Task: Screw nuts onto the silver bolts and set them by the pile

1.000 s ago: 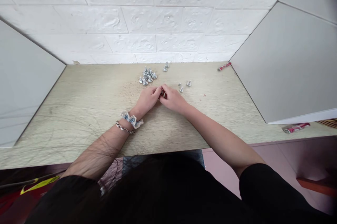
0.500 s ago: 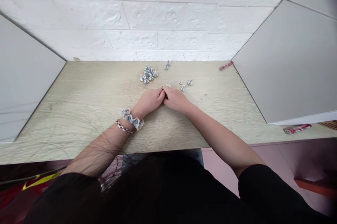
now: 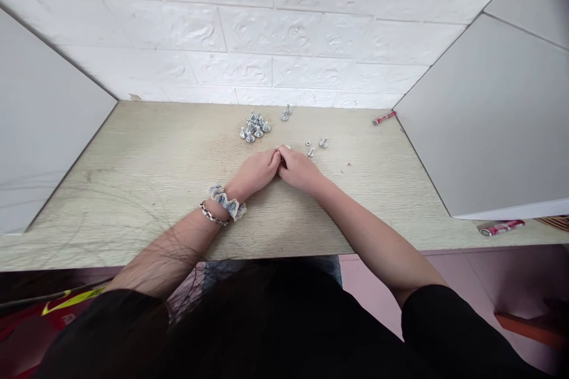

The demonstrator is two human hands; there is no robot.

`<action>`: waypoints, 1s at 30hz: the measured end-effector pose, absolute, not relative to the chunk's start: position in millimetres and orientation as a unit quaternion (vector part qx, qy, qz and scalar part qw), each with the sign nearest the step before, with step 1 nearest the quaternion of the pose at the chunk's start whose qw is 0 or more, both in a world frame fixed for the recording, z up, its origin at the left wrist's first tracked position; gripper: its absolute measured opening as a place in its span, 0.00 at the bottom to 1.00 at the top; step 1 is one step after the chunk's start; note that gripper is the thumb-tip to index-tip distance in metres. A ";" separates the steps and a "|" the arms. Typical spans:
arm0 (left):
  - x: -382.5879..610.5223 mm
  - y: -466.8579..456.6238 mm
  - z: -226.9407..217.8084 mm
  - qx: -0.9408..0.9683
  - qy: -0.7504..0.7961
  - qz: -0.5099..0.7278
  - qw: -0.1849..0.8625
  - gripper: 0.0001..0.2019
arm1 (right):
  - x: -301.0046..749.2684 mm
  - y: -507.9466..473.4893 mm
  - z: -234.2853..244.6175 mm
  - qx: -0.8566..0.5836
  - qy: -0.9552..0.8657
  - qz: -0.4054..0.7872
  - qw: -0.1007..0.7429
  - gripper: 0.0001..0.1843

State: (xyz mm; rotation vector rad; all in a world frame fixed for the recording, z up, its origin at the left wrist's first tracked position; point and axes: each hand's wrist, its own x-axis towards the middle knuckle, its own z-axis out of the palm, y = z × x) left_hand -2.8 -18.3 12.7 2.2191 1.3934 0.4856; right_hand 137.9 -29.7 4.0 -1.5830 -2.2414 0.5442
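My left hand and my right hand meet over the tabletop with their fingertips pinched together. Whatever they pinch is mostly hidden by the fingers. A sliver of pale metal shows just beyond the fingertips, too small to name. Past my left hand lies a heap of silver bolts with wide flat heads. Two more bolts stand near the wall. To the right of my right hand are a nut, a bolt and another bolt.
The pale wooden tabletop runs back to a white brick-patterned wall. Grey panels close off the left and right. A red battery lies in the back right corner; another red battery pack lies at the front right.
The camera view has tilted and shifted slightly. My hands stay joined at the same place on the table, with only slight movement of the fingers.
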 end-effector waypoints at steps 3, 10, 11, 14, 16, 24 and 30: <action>-5.3 -13.7 13.3 0.786 0.517 0.214 0.263 0.17 | 136.4 -29.7 2.3 -0.548 -0.782 0.207 0.212 0.12; -7.2 -9.8 18.8 0.724 0.544 0.249 0.343 0.19 | 134.0 -30.8 2.2 -0.523 -0.758 0.244 0.303 0.19; -6.9 -10.2 19.2 0.719 0.544 0.255 0.351 0.19 | 133.9 -30.8 2.5 -0.523 -0.756 0.247 0.307 0.19; -6.4 -11.2 18.9 0.706 0.541 0.272 0.368 0.19 | 134.2 -30.4 2.6 -0.523 -0.752 0.253 0.311 0.20; -6.6 -11.4 18.1 0.699 0.541 0.280 0.374 0.20 | 134.4 -29.6 1.5 -0.519 -0.752 0.254 0.317 0.21; -7.2 -9.0 13.3 0.670 0.542 0.303 0.406 0.22 | 133.3 -30.2 0.6 -0.492 -0.732 0.189 0.431 0.09; -4.8 -11.0 17.8 0.624 0.533 0.331 0.465 0.21 | 132.7 -30.5 -0.5 -0.495 -0.734 0.202 0.419 0.07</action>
